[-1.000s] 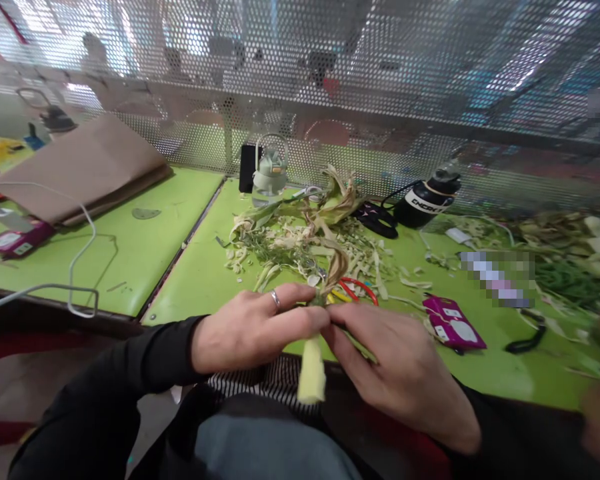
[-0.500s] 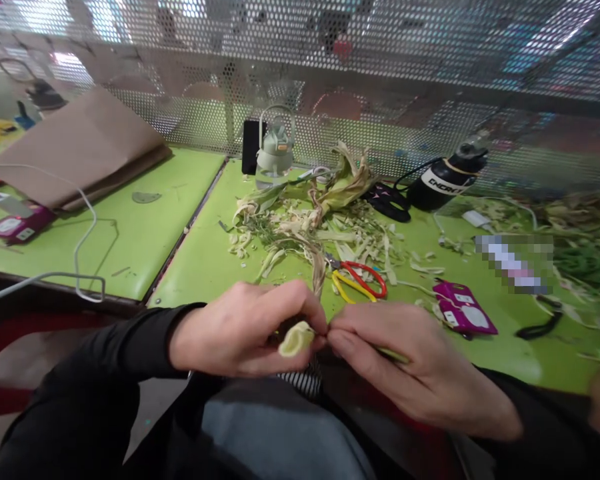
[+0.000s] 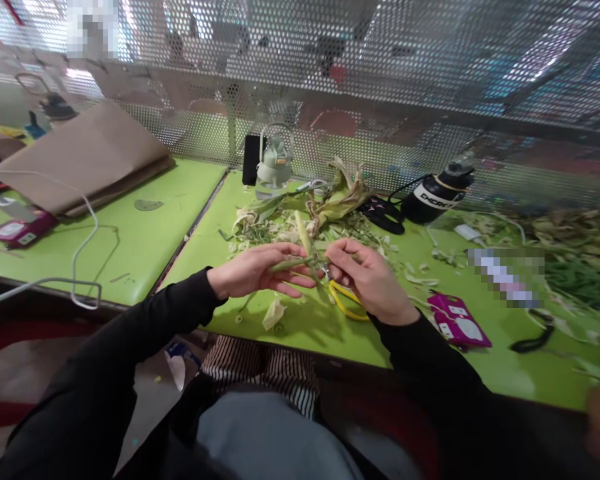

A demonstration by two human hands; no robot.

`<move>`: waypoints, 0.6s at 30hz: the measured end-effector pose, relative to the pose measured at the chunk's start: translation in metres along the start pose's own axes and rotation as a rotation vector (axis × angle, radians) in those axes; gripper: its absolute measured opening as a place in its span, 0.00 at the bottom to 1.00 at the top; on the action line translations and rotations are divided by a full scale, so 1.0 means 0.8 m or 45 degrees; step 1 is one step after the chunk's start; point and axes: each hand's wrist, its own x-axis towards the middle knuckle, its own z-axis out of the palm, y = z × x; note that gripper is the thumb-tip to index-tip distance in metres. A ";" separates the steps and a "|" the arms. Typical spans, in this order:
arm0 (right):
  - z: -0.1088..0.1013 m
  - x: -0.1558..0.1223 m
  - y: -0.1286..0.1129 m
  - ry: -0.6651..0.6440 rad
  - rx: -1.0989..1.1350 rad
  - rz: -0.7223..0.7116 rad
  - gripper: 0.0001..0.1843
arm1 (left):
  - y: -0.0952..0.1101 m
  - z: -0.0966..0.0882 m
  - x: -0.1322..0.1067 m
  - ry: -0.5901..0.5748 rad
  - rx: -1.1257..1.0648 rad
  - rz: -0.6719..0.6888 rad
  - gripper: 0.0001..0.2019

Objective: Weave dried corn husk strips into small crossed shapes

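My left hand [image 3: 257, 272] and my right hand [image 3: 367, 280] are stretched out over the green table [image 3: 190, 267], fingertips almost meeting. Between them they pinch a thin green plant stalk [image 3: 295, 262] with a pale leaf strip rising from it. The left fingers lie along the stalk, and the right fingers are curled on its end. Yellow-handled scissors [image 3: 347, 303] lie on the table just under my right hand. A pale husk scrap [image 3: 273, 313] lies below my left hand. Behind the hands is a pile of husks and leaf trimmings [image 3: 320, 213].
A pale green water jug [image 3: 274, 163] and a black bottle [image 3: 433, 197] stand by the perforated metal screen. A magenta packet [image 3: 457, 320], a brown paper bag [image 3: 87, 157], a white cable [image 3: 80, 247] and more leaves at the right [image 3: 570, 260] lie around.
Both hands have moved away from my lap out over the table. The thick pale stalk piece is gone from my left hand; a thin green stalk is now held between both.
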 end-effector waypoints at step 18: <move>-0.006 -0.003 -0.007 0.160 -1.177 -0.911 0.11 | 0.001 0.019 0.027 0.295 0.910 0.218 0.09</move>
